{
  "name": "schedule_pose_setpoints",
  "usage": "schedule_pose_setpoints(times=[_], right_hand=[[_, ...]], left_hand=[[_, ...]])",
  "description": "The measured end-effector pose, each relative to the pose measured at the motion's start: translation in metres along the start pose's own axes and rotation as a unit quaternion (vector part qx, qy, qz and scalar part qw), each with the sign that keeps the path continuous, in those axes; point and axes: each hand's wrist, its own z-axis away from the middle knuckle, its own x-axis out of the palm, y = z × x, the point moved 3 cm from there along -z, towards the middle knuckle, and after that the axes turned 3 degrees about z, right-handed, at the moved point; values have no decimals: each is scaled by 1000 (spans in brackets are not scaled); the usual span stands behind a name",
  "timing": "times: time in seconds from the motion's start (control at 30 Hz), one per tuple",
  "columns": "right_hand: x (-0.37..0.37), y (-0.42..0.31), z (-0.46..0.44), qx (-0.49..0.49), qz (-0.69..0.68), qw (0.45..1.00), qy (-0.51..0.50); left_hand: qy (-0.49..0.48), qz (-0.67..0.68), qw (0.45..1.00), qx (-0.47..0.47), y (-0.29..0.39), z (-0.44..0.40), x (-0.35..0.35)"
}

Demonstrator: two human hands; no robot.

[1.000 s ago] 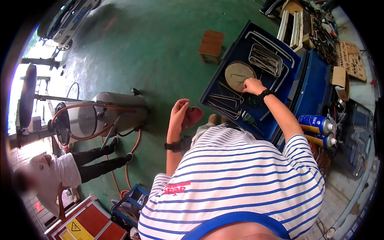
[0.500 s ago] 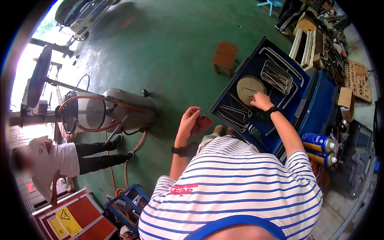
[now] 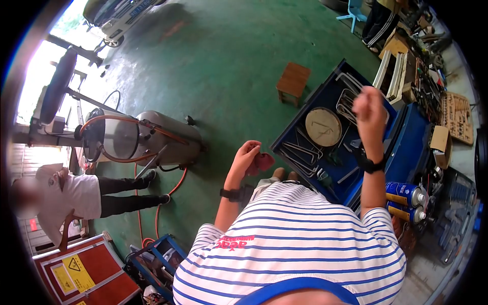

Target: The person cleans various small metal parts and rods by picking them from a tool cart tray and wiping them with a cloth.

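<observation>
The left hand (image 3: 247,156) was out beside the drawer, its fingers pinched around a dull red cloth (image 3: 263,161) that hung at their tips. The right hand (image 3: 369,104) was raised over the far part of the blue drawer (image 3: 321,99); its fingers looked curled but were blurred, so whether they gripped anything could not be told.

The work looked under way rather than finished. To the left of the right fingers and nearer the body, thin bent rods (image 3: 321,125) already lay on a round dish (image 3: 333,118). Still off the dish were larger bent bars (image 3: 300,155), nearer the body than it, and the rods in a metal tray (image 3: 337,104) just left of the right fingers, partly covered by them.

Little writing could be read. Blue cans (image 3: 401,193), closer to the body than the right fingers and to their right, had print too small to make out. Red lettering (image 3: 235,242) on the striped shirt showed upside down. Far left of the left fingers, a yellow label (image 3: 79,272) bore a warning triangle.
</observation>
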Motion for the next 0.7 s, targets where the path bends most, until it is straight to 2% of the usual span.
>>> schedule_pose_setpoints(times=[0.07,0.1,0.13,0.2,0.27,0.43,0.5,0.53,0.6,0.67,0.7], right_hand=[[-13,5,12,-37,-168,973,151],[-5,13,26,-12,-123,981,151],[12,24,40,22,-105,987,123],[62,49,84,119,-101,987,-34],[93,52,115,155,-125,969,-147],[115,17,128,137,-195,948,-210],[121,3,128,56,-161,960,-223],[124,2,130,60,-163,959,-223],[130,1,131,38,-146,962,-228],[128,-5,130,55,-139,962,-230],[127,-6,128,52,-138,969,-200]], left_hand=[[5,0,1000,-13,2,4,1],[6,0,1000,-9,2,6,2],[11,-3,1000,-8,2,7,3],[16,-6,1000,-6,3,9,5],[13,23,999,-23,5,8,8],[-46,92,993,-64,7,-2,18],[-94,102,989,-53,20,-5,34],[-93,101,989,-56,27,-6,41],[-127,198,972,-17,45,-8,56],[-133,239,962,-1,62,-6,67],[-144,279,949,28,69,-5,71]])
